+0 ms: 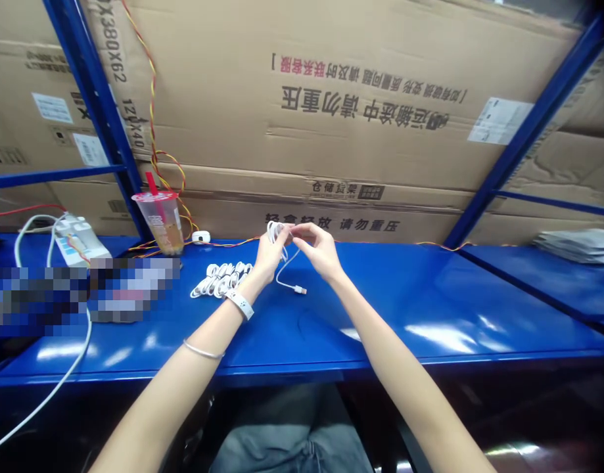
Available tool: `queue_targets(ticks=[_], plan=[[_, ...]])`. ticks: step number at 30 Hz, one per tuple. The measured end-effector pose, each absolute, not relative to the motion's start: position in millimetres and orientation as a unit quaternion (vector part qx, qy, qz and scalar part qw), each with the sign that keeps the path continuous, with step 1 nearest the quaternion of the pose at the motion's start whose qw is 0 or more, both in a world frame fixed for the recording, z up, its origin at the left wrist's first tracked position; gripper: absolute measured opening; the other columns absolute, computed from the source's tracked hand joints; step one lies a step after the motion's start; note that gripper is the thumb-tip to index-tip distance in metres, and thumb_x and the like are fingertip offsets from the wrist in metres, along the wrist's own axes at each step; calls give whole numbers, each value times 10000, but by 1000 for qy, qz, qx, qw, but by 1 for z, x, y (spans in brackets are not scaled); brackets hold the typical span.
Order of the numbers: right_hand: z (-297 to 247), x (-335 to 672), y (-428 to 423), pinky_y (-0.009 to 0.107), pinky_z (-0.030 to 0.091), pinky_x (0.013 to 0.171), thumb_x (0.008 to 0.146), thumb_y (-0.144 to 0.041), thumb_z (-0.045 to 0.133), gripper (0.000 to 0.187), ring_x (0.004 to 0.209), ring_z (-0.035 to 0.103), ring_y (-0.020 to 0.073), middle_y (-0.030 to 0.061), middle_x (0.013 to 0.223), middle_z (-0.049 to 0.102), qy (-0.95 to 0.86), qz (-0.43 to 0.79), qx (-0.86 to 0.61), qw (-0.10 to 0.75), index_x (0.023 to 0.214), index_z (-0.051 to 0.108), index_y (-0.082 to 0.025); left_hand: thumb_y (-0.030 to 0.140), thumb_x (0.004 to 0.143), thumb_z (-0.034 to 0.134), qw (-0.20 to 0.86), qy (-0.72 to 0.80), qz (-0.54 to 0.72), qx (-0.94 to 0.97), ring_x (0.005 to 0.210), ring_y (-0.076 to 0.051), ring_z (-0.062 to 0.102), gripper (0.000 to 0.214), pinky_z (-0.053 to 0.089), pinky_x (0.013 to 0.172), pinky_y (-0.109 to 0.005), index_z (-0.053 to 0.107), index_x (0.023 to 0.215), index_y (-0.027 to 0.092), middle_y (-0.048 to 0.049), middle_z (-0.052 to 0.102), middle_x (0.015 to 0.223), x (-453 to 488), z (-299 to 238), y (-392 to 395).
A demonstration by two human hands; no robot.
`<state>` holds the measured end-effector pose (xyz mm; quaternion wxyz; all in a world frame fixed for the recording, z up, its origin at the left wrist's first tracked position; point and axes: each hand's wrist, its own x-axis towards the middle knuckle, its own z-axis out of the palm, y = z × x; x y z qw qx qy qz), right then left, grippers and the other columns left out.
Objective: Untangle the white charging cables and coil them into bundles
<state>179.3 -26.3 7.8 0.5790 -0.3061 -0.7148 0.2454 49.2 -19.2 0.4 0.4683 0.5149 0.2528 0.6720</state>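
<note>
A white USB cable (pixel 284 268) is partly coiled in my left hand (pixel 272 253), whose fingers close around the loops. One end of it dangles above the blue shelf, with its plug (pixel 300 290) hanging free. My right hand (pixel 319 248) meets the left at the fingertips, thumb and forefinger pinched on the cable near the coil. What exactly lies between those fingertips is too small to make out fully. Just left of my left wrist, several bundled white cables (pixel 217 279) with dark ties lie in a row on the blue shelf (pixel 292 341).
A lidded drink cup (pixel 161 220) with a red straw stands at the back left, near a small white case (pixel 201 237). A white power strip (pixel 79 240) with cords is further left. Cardboard boxes (pixel 223 118) form the back wall; flat packets (pixel 580 244) lie far right.
</note>
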Motion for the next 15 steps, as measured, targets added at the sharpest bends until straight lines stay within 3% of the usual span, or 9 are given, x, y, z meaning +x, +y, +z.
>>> queue_targets(ticks=[4, 10, 15], plan=[[4, 185, -24, 319, 506, 856, 777, -361, 686, 415, 1127, 583, 232, 89, 1199, 623, -728, 208, -347, 554, 1151, 601, -203, 368, 845, 645, 510, 194, 727, 415, 743, -157, 687, 216, 519, 751, -292, 580, 815, 164, -21, 669, 687, 38, 11, -13], [-22, 165, -29, 345, 470, 863, 741, -424, 742, 438, 950, 630, 214, 83, 1026, 680, -839, 246, -376, 307, 1070, 611, -167, 335, 898, 591, 539, 160, 778, 280, 752, -135, 700, 244, 534, 860, -325, 486, 752, 170, 24, 606, 646, 17, 24, -8], [-39, 137, -37, 319, 464, 743, 738, -398, 748, 492, 804, 600, 191, 66, 937, 655, -852, 196, -381, 300, 1112, 540, -154, 322, 948, 518, 564, 167, 774, 234, 792, -124, 696, 223, 554, 817, -272, 511, 789, 166, 8, 588, 678, 11, 31, -12]])
